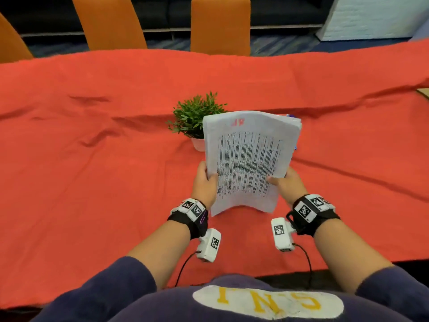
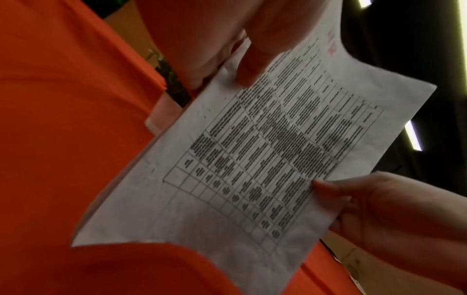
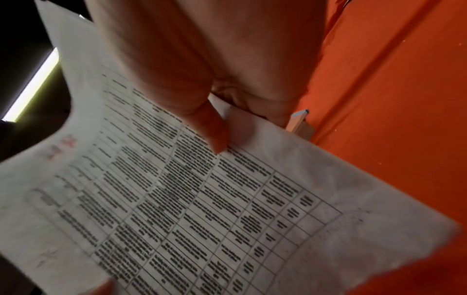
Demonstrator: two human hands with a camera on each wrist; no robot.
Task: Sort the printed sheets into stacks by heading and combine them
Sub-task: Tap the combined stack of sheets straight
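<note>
A thick stack of printed sheets (image 1: 249, 159) is lifted above the red tablecloth, its top page showing a dense table and a red heading near the far edge. My left hand (image 1: 205, 182) grips the stack's left edge, thumb on top. My right hand (image 1: 286, 183) grips its right edge, thumb pressed on the page. In the left wrist view the stack (image 2: 265, 159) curves between my left hand's thumb (image 2: 252, 65) and my right hand (image 2: 384, 215). In the right wrist view my right hand's thumb (image 3: 209, 129) lies on the top sheet (image 3: 202, 209).
A small potted green plant (image 1: 197, 117) stands just behind the stack on the red tablecloth (image 1: 92, 159). Orange chairs (image 1: 220, 24) line the far side. A blue-tipped object (image 1: 291, 116) peeks past the stack's far right corner.
</note>
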